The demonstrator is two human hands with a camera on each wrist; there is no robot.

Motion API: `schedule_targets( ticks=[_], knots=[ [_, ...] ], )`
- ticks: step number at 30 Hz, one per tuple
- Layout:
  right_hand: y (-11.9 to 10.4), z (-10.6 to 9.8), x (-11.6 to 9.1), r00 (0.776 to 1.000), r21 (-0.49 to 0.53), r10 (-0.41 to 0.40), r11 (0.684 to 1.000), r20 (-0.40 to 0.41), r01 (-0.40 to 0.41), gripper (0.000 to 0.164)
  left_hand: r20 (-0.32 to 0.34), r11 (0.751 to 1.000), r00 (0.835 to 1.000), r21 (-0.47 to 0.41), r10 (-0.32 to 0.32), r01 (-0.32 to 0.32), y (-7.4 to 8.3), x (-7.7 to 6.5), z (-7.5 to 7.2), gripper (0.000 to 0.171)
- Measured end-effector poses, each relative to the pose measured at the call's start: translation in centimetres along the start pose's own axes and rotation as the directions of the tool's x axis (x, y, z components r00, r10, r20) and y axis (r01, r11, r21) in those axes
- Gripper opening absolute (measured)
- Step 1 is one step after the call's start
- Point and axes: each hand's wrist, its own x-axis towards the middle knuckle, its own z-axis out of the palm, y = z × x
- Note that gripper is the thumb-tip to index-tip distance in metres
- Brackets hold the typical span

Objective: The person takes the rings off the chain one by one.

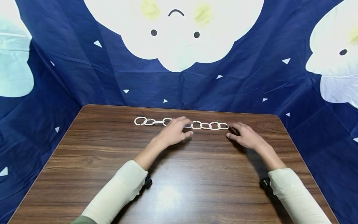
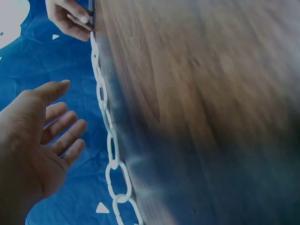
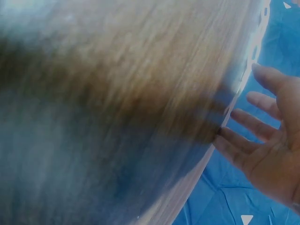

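A chain of several white links [image 1: 158, 122] lies in a nearly straight line from left to right along the far part of the table. My left hand [image 1: 174, 130] is over its middle and hides some of the links in the head view. In the left wrist view that hand [image 2: 37, 136] has relaxed, slightly bent fingers, apart from the chain [image 2: 113, 164]. At the chain's right end is my right hand [image 1: 244, 135], its fingertips close to the last link. Whether they touch it I cannot tell. The right wrist view shows this hand [image 3: 272, 145] with spread fingers, holding nothing.
The brown wood-grain table [image 1: 173, 161] has rounded far corners. A dark blue cloth [image 1: 84, 71] with white clouds and small triangles hangs behind it and on both sides. A dark strapped device shows at each wrist, by pale sleeves.
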Motion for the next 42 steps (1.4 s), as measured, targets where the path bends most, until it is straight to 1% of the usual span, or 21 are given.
schedule_targets(
  ticks=[6, 10, 15, 22, 24, 27, 28, 31, 34, 35, 36, 37, 42],
  knots=[
    [-0.1, 0.0, 0.3, 0.999, -0.003, -0.033, 0.999, -0.017, 0.033, 0.050, 0.004, 1.000, 1.000, -0.022, 0.014, -0.014, 1.2, 0.8, 0.9, 0.045],
    [0.0, 0.1, 0.5, 0.998, -0.014, -0.056, 0.998, -0.033, 0.055, 0.046, -0.008, 1.000, 1.000, -0.016, -0.005, 0.005, 1.8, 1.1, 1.5, 0.046],
    [-0.2, 0.0, 0.7, 0.995, -0.021, -0.084, 0.996, -0.047, 0.083, 0.039, 0.000, 0.998, 0.999, -0.048, -0.032, 0.032, 2.4, 1.6, 2.1, 0.044],
    [-0.4, 0.1, 1.0, 0.996, -0.039, -0.081, 0.996, -0.042, 0.079, 0.034, -0.005, 0.997, 1.000, -0.074, -0.020, 0.020, 3.4, 2.3, 3.0, 0.040],
    [-0.3, 0.1, 1.1, 0.995, -0.036, -0.083, 0.996, -0.052, 0.082, 0.033, -0.008, 0.995, 1.000, -0.092, -0.023, 0.022, 3.6, 2.5, 3.3, 0.039],
    [-0.1, 0.1, 1.0, 0.990, -0.023, -0.108, 0.994, -0.087, 0.107, 0.030, -0.012, 0.993, 1.000, -0.112, -0.028, 0.027, 4.0, 2.8, 3.6, 0.039],
    [0.5, 0.4, 1.2, 0.986, -0.021, -0.129, 0.992, -0.110, 0.128, 0.028, -0.013, 0.993, 1.000, -0.112, -0.029, 0.027, 4.1, 2.9, 3.7, 0.039],
    [0.6, 0.4, 1.3, 0.979, -0.011, -0.158, 0.987, -0.131, 0.158, 0.025, -0.011, 0.994, 1.000, -0.108, -0.027, 0.026, 4.4, 3.1, 4.1, 0.039],
    [0.8, 0.4, 1.5, 0.979, -0.004, -0.159, 0.987, -0.124, 0.160, 0.021, -0.007, 0.994, 1.000, -0.107, -0.024, 0.023, 4.7, 3.3, 4.4, 0.039],
    [0.4, 0.2, 1.5, 0.983, 0.001, -0.149, 0.989, -0.110, 0.150, 0.022, -0.006, 0.994, 1.000, -0.105, -0.024, 0.024, 4.7, 3.4, 4.5, 0.038],
    [0.5, 0.3, 1.6, 0.982, -0.001, -0.152, 0.988, -0.111, 0.153, 0.021, -0.006, 0.994, 1.000, -0.106, -0.024, 0.024, 4.8, 3.4, 4.6, 0.038],
    [0.7, 0.5, 1.7, 0.980, -0.013, -0.155, 0.988, -0.127, 0.155, 0.018, -0.006, 0.994, 1.000, -0.106, -0.023, 0.023, 4.9, 3.5, 4.6, 0.038],
    [0.5, 0.8, 2.0, 0.978, -0.027, -0.155, 0.988, -0.141, 0.153, 0.014, -0.007, 0.995, 1.000, -0.094, -0.021, 0.021, 5.1, 3.7, 5.0, 0.037]
  ],
)
